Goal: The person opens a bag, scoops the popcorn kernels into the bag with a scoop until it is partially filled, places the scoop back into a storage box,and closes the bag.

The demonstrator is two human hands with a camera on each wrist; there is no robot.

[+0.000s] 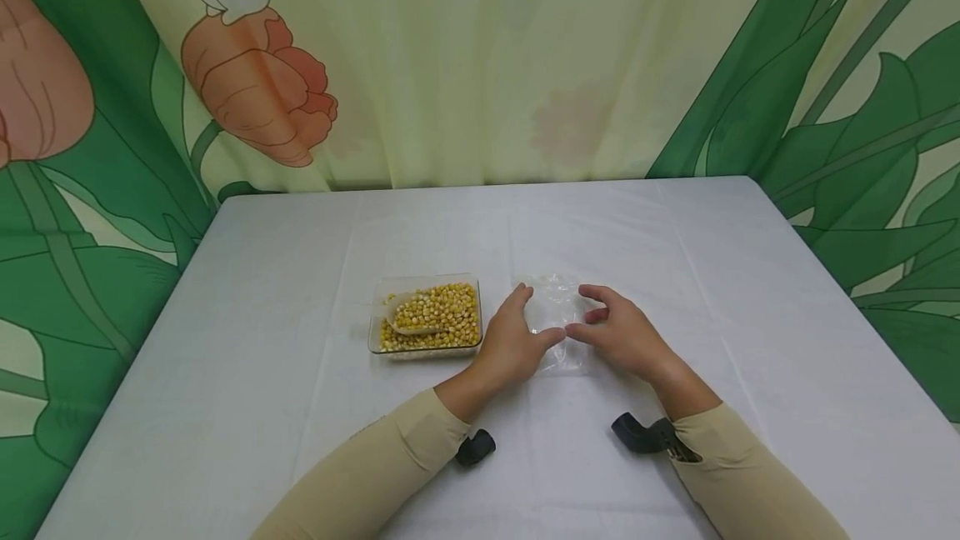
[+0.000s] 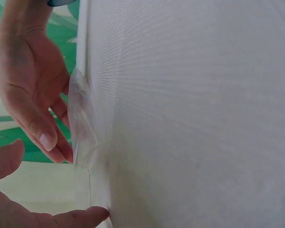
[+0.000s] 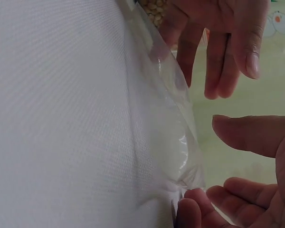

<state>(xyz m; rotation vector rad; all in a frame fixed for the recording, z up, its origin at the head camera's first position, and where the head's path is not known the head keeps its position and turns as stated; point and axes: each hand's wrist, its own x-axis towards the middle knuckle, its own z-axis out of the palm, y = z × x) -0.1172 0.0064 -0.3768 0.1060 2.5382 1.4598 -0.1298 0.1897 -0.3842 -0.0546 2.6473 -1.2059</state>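
Note:
A clear plastic bag [image 1: 555,315] lies on the white cloth between both hands. My left hand [image 1: 513,340] is at its left side, thumb pointing inward over it. In the left wrist view, one fingertip [image 2: 99,214] of that hand touches the cloth beside the bag [image 2: 88,128]. From the other side, my right hand [image 1: 618,332] reaches in with its thumb held apart from the fingers. The right wrist view shows its fingertips [image 3: 194,202] at the bag's crinkled edge [image 3: 192,175]. Neither hand visibly pinches the bag.
Left of the bag stands a clear rectangular container [image 1: 372,336] of yellow corn kernels [image 1: 461,307]. A clear scoop [image 1: 397,319], also full of kernels, rests in it. The white-covered table [image 1: 225,340] ends at a printed curtain [image 1: 465,65] behind.

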